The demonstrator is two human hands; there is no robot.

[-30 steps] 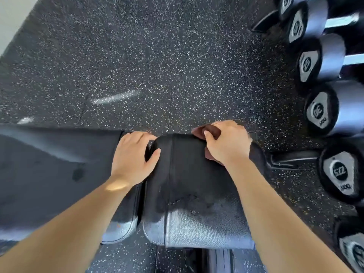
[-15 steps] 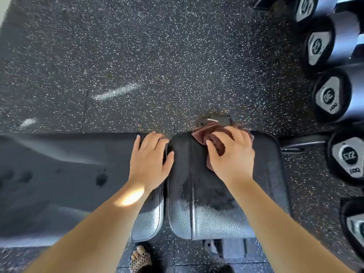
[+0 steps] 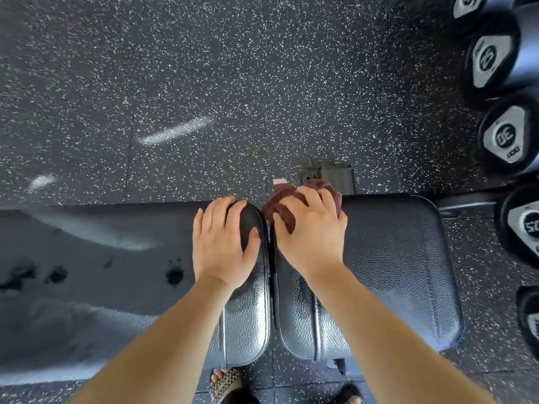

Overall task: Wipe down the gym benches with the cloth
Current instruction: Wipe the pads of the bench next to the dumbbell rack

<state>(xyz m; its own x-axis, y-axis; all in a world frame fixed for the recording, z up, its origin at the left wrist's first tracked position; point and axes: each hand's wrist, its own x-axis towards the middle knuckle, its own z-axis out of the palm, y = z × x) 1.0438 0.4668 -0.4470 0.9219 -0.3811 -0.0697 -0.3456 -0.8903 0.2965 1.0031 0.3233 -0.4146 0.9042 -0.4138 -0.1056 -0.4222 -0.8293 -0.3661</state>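
Note:
A black padded gym bench runs across the view in two parts: a long back pad (image 3: 102, 258) on the left and a shorter seat pad (image 3: 393, 258) on the right, with a narrow gap between them. My left hand (image 3: 221, 243) rests flat on the end of the back pad, fingers over its far rounded corner. My right hand (image 3: 312, 228) presses a bunched dark red cloth (image 3: 280, 199) onto the far left corner of the seat pad, fingers curled over it. Most of the cloth is hidden under the hand. Wet dark spots mark the back pad.
A row of black dumbbells (image 3: 504, 135) with silver end caps lines the right edge. Speckled black rubber floor (image 3: 233, 83) lies beyond the bench. The bench's metal foot (image 3: 335, 176) shows just past the cloth. Sandalled feet (image 3: 227, 383) stand under the near edge.
The view has shifted so the bench sits further right and lower. My right hand with the cloth has slid left along the seat pad's far edge to its corner beside the gap.

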